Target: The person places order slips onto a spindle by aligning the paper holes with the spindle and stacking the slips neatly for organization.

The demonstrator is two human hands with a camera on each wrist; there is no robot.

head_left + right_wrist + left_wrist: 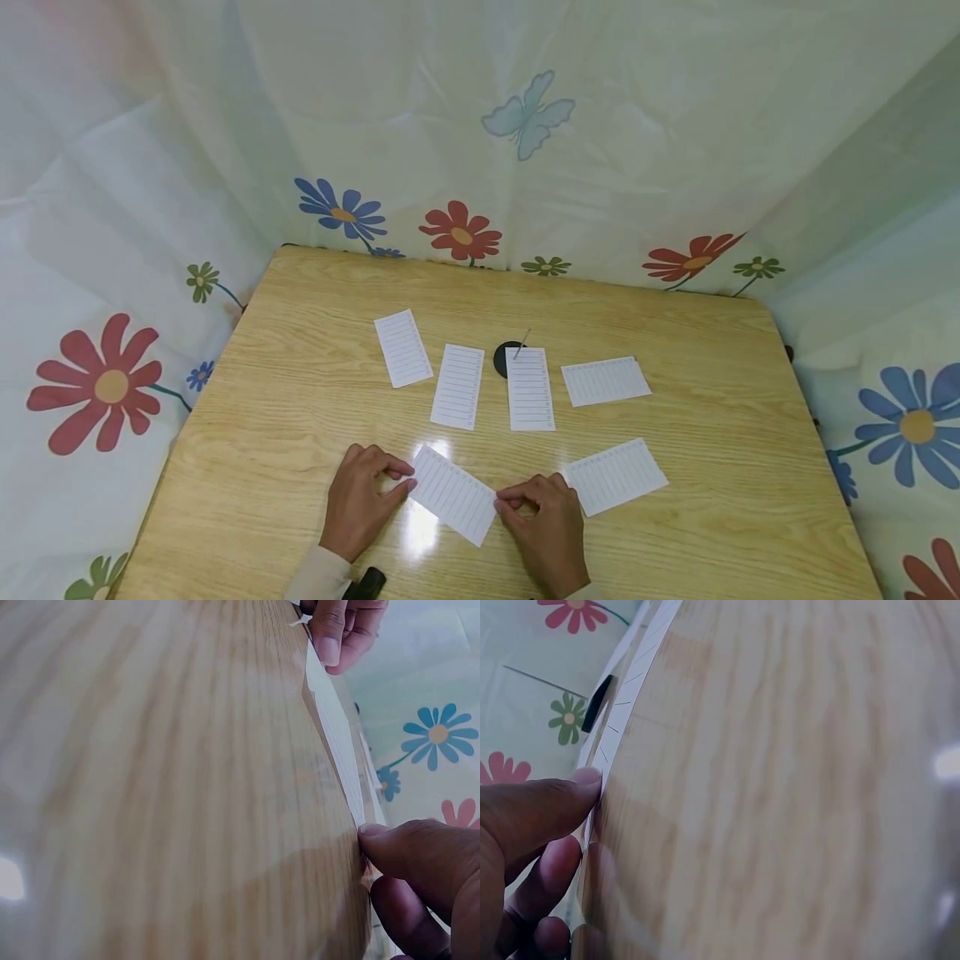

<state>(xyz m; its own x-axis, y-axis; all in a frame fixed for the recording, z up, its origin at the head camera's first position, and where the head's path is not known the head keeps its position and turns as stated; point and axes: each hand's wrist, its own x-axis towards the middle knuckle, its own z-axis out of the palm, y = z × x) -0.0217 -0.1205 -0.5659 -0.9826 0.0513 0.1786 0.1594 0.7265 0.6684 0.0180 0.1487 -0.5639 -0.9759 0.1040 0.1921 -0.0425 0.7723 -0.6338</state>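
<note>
A white ruled card point(455, 493) is held at a slant between both hands, low over the front middle of the table. My left hand point(367, 498) pinches its left end between thumb and fingers. At the opposite end, my right hand point(546, 527) pinches the lower right corner. The card appears nearly edge-on in the left wrist view point(622, 712) and as a thin strip in the right wrist view point(337, 731). Beyond it stands a paper spike with a black round base point(500, 360) and a thin metal rod point(522, 343).
More ruled cards lie spread around: one at far left point(403, 348), one upright point(457, 387), one overlapping the spike's base in view point(531, 392), one sideways point(606, 381), and one by the right hand point(617, 477). A flowered curtain point(390, 100) borders the wooden table point(247, 433).
</note>
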